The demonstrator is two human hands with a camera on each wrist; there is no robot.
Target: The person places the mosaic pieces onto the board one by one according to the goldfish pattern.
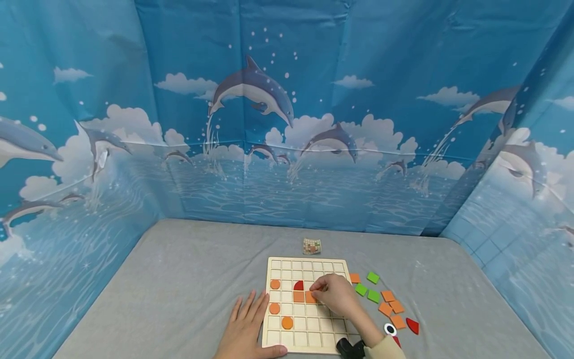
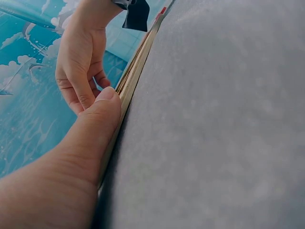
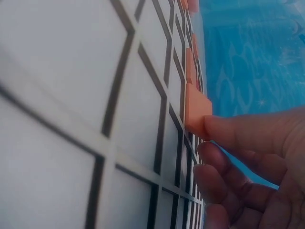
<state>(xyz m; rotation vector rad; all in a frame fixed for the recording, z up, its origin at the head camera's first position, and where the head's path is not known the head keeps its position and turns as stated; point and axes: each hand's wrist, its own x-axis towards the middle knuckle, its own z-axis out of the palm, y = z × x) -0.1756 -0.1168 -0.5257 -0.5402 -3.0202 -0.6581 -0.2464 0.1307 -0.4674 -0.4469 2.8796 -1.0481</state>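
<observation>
Along the left side of the grid board [image 1: 313, 324], the left hand [image 1: 244, 326] lay with fingers straight and spread, thumb on the board's near edge, gripping nothing. Three orange discs [image 1: 275, 284] sat on the board's left part: two in the outermost column, one a column further in. Mid-board, a red quarter piece [image 1: 298, 285] lay just on the far side of a seated orange square [image 1: 298, 296]. Right beside that, the pinched tile [image 1: 309, 297], also orange, stood proud of the grid; couldn't tell if it touched its cell. Square, so no long axis. Right hand [image 1: 336, 296] clearly nearer, tile at its left, thumb and finger nearly closed on its edge. Beyond the board's far edge: picture card [image 1: 312, 246]. Off its right side: loose green squares [image 1: 373, 277], loose orange squares [image 1: 387, 296], red wedge [image 1: 412, 326], eye disc [image 1: 390, 329].
</observation>
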